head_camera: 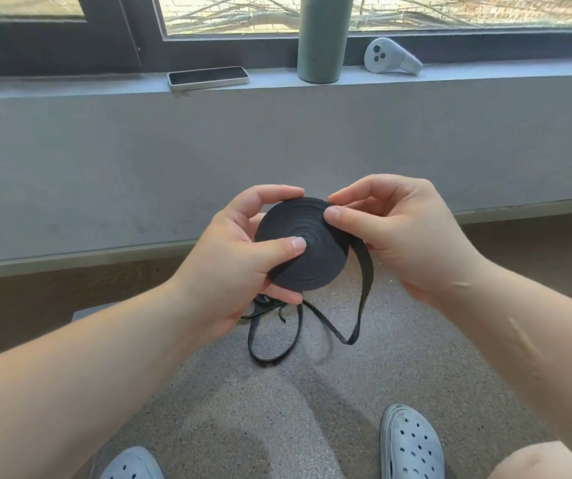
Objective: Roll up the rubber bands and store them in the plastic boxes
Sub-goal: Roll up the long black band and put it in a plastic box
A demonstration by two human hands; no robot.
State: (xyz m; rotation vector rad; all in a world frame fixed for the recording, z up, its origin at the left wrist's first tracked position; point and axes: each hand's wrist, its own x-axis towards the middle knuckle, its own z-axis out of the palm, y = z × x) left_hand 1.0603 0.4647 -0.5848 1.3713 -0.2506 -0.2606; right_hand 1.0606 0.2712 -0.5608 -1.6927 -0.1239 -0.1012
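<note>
Center frame: left hand (243, 257) grips the band coil (303, 245), thumb on its face. Right hand (398, 233) pinches the rim. I'd judge it soft, springy; hold flat faces, or it unwinds.

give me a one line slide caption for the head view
Left hand grips a flat black band coil while the right hand pinches its rim, the loose tail hanging below.

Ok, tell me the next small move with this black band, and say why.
Probably wind on another part-turn: the left hand holds the flat coil, thumb on its face, and the right hand pinches the tail at the coil's rim. That tail hangs below in long loose loops, so the rolling looks unfinished, and no plastic box is in view.
</note>
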